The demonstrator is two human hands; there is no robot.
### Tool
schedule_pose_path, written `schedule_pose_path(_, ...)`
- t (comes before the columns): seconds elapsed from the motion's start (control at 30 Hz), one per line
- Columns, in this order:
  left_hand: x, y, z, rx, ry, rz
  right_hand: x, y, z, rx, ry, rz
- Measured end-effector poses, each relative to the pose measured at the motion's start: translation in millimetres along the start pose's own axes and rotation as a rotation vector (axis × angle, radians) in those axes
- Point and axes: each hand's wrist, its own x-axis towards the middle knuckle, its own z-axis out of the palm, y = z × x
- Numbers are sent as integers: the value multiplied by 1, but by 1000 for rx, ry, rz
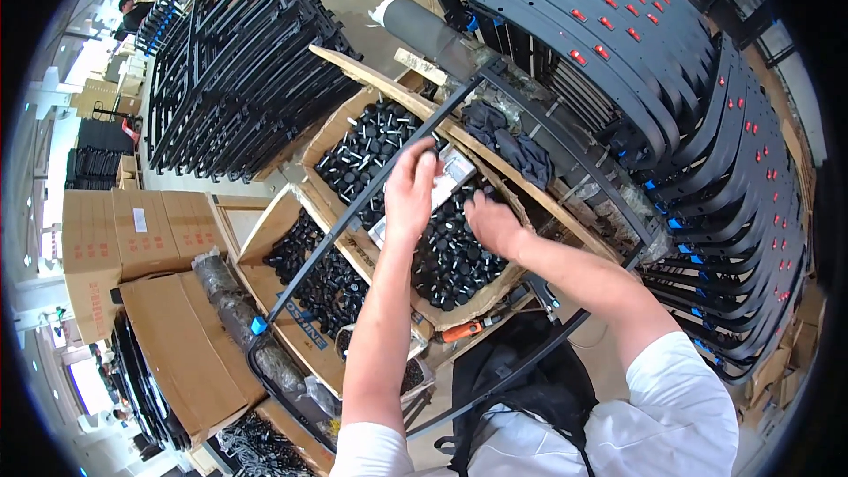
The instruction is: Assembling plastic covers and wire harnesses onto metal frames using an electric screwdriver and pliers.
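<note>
a: entries by size, largest first?

b: curved black panels: one bank, to your right. slim black frame: one, slanting across in front of you. cardboard bin: one, below your right hand, well stocked with loose black-headed bolts.

a: hands?

b: left hand: fingers curled at the frame's upper bar; whether clamped on it, i cannot tell. right hand: fingertips down among the bolts; whether they pinch one, i cannot tell.

a: done, and remaining?

b: done: blue piece, one, at the frame's left corner. remaining, by judgement: your picking looks unfinished; i can make out no bolt on the frame.
</note>
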Motion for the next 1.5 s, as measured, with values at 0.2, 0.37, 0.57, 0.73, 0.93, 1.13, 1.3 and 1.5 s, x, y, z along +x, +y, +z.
schedule_pose_path(0.2, 107, 8, 37, 247, 60, 212, -84, -21, -19, 371, -184, -101)
schedule_pose_path(0.37, 155, -13, 60, 347, -12, 263, -118, 9, -97, 907, -284, 17)
schedule_pose_path(0.57, 164, -21, 73, 296, -13, 275, -166, 41, -139, 1101, -126, 122)
schedule_pose_path(0.73, 166, -28, 70, 302, -75, 464, -204, 59, -164, 1019, -82, 271)
schedule_pose_path(0.93, 179, -39, 70, 296, -125, 509, -247, 76, -172, 952, 71, 483)
schedule_pose_path(1.13, 188, -45, 73, 331, -89, 535, -287, 117, -162, 762, 288, 698)
schedule_pose_path(1.3, 180, -44, 77, -14, -157, 298, -295, 136, -165, 580, 293, 832)
schedule_pose_path(1.5, 180, -41, 64, 188, -153, 434, -285, 138, -157, 559, 227, 605)
